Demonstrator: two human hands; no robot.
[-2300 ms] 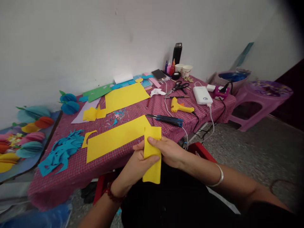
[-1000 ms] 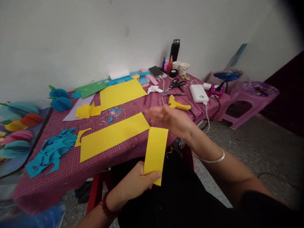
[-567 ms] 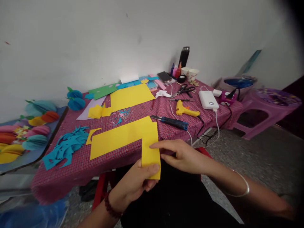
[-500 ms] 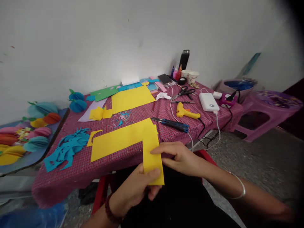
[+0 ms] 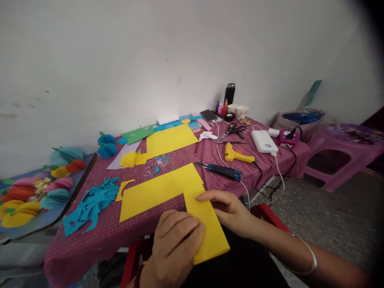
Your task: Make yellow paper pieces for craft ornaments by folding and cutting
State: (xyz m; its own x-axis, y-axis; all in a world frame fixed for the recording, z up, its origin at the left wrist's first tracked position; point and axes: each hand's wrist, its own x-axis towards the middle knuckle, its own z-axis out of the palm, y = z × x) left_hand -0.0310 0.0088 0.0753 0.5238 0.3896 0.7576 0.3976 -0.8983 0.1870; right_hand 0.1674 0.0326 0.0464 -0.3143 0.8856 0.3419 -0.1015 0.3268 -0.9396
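Note:
A folded strip of yellow paper (image 5: 212, 236) is held over my lap at the table's front edge, tilted, its near end toward me. My left hand (image 5: 175, 244) grips its left edge, fingers curled over the top face. On the right edge my right hand (image 5: 232, 210) pinches the strip, index finger on top and thumb low at the side. The strip's far end overlaps a larger yellow sheet (image 5: 153, 194) on the table. Close beyond my right hand lies a box cutter (image 5: 222, 171) with a dark blue handle.
The checkered tablecloth (image 5: 186, 158) carries a yellow glue gun (image 5: 238, 154), black scissors (image 5: 234, 130), a white power bank (image 5: 263, 142) with cables and blue paper scraps (image 5: 93, 204). Paper fruit shapes (image 5: 57, 180) sit on a board at left. A pink stool (image 5: 342, 152) stands at right.
My left hand has moved from beneath the strip's near end to over its left edge. The strip's near end has swung to the right. The view has shifted slightly.

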